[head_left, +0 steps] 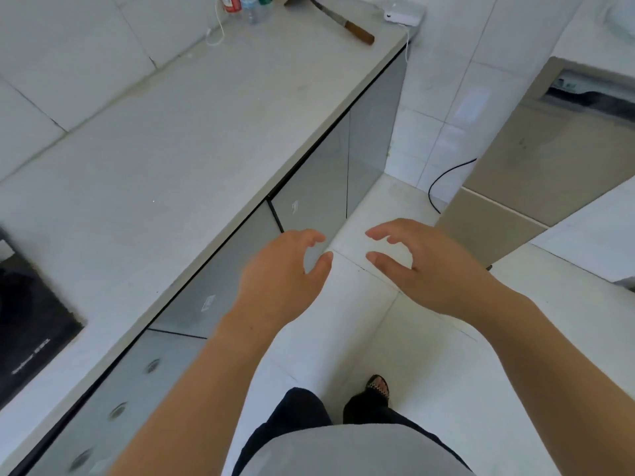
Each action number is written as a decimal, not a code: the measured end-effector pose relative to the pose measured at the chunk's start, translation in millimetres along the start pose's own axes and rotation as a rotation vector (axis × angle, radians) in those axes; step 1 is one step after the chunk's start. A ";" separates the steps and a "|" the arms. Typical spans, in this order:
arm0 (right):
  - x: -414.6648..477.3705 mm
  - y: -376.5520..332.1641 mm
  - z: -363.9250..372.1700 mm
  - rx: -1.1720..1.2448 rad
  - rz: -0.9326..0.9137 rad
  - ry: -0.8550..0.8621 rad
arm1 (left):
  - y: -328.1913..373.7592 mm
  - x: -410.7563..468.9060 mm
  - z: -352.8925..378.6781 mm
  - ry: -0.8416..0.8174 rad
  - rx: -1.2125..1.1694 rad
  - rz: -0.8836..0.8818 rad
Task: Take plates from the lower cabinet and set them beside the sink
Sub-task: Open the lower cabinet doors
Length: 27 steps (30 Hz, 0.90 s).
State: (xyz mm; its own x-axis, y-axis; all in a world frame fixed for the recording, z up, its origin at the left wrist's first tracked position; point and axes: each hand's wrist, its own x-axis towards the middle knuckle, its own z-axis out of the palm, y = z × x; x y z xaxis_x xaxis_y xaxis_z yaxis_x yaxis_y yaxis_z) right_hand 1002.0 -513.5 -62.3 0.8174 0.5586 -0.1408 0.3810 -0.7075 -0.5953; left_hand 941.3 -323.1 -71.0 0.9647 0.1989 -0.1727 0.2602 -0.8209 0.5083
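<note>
Grey glossy lower cabinet doors [220, 286] stand closed under the pale stone desk [171, 149]. Left hand [278, 273] and right hand [429, 269] hover empty, fingers curled open, seemingly readying to reach for a door.

Lower cabinet [309, 201]: grey glossy doors under the counter edge, running diagonally from lower left to upper centre of frame. All doors closed. Plates, sink not visible.
</note>
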 end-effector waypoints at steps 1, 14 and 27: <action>10.4 3.2 -1.4 0.015 -0.010 -0.023 | -3.0 3.6 0.4 -0.002 0.001 -0.027; 133.9 18.0 -35.2 -0.060 -0.057 -0.138 | -11.6 123.4 -16.2 -0.016 -0.023 -0.109; 238.9 24.6 -53.0 -0.064 -0.282 -0.250 | -14.6 188.4 -36.6 0.090 0.025 -0.289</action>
State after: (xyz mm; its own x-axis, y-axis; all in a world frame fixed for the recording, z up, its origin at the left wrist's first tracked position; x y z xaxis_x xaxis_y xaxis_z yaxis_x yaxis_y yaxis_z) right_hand 1229.5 -420.4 -68.7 0.5490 0.8179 -0.1718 0.6085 -0.5321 -0.5887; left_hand 1120.7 -254.1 -80.2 0.8511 0.4714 -0.2312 0.5241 -0.7365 0.4276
